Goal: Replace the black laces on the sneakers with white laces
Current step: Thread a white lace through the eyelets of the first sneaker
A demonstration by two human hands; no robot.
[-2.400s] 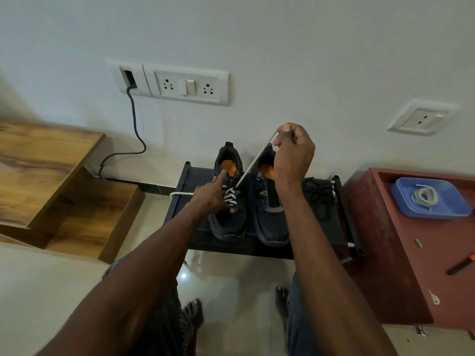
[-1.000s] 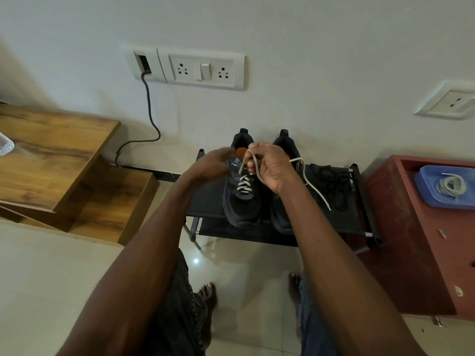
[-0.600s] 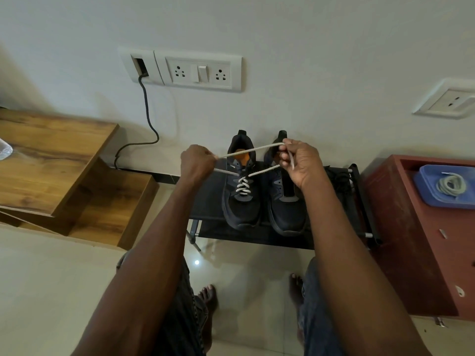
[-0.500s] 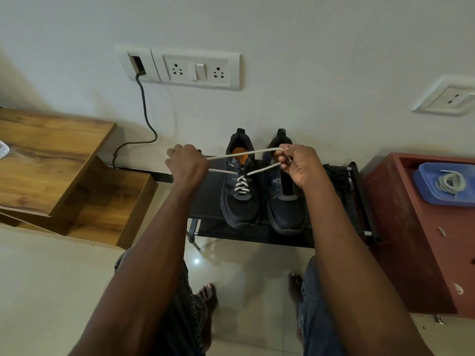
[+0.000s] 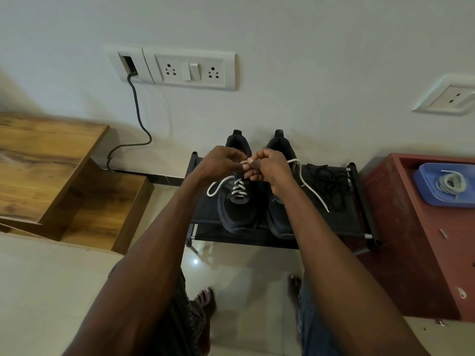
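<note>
Change noted: half a second ago the two hands were apart, drawing the white flat shoelace (image 5: 218,185) taut to either side; they have now come together above the tongue of the left dark fabric sneaker (image 5: 237,204), knuckles touching. The left hand (image 5: 218,163) has its fingers curled, pinching the lace near the top eyelets; the right hand (image 5: 267,168) is likewise curled and pinching the other strand. One slack end loops out at 9 o'clock of the hands, the other trails off toward 4 o'clock across the shelf. Judgement: this shoe is laced and the ends are being crossed for a knot.

The right dark fabric sneaker (image 5: 279,219), just beside the first, shows no white lace; its eyelets are largely hidden by the right forearm, so this cannot be confirmed.

Surroundings, left to right: stepped brown wooden unit (image 5: 51,170) at 9 o'clock; black fabric shoe rack (image 5: 341,222) carrying both sneakers; the removed black laces in a loose heap (image 5: 331,181) at 3 o'clock of the hands; red cabinet (image 5: 411,240) with a blue plastic tray (image 5: 426,194) holding a coiled white lace (image 5: 451,182), well apart from the shoes

Obstruction: the trailing right end lies near the black heap and could snag
</note>
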